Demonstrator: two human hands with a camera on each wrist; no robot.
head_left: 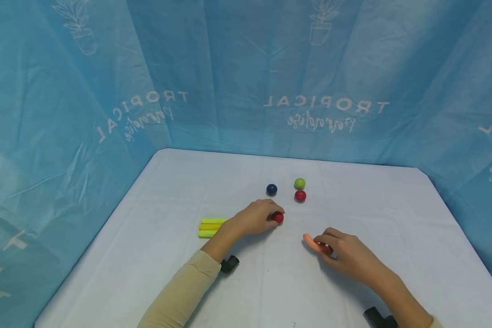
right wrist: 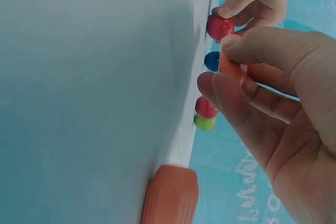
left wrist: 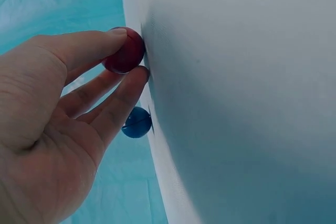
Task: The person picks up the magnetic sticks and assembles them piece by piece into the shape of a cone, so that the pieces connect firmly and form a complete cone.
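Observation:
My left hand (head_left: 256, 217) pinches a glossy red ball (head_left: 278, 217) between thumb and fingertips, low over the white table. In the left wrist view the ball (left wrist: 126, 51) seems to touch the tabletop. To the right and nearer, my right hand (head_left: 346, 253) holds an orange stick-like piece (head_left: 309, 241); its thumb and fingers pinch the piece (right wrist: 231, 61) in the right wrist view. A ridged orange block-like end (right wrist: 172, 195) shows low in that view; I cannot tell whether it belongs to the same piece. Beyond the left hand lies a blue ball (head_left: 272, 189).
Behind the hands, a second red ball (head_left: 300, 196) sits in front of a green ball (head_left: 299, 183). Three yellow-green sticks (head_left: 211, 228) lie side by side, partly behind the left forearm. Blue printed curtains (head_left: 238, 82) surround the white table (head_left: 188, 177).

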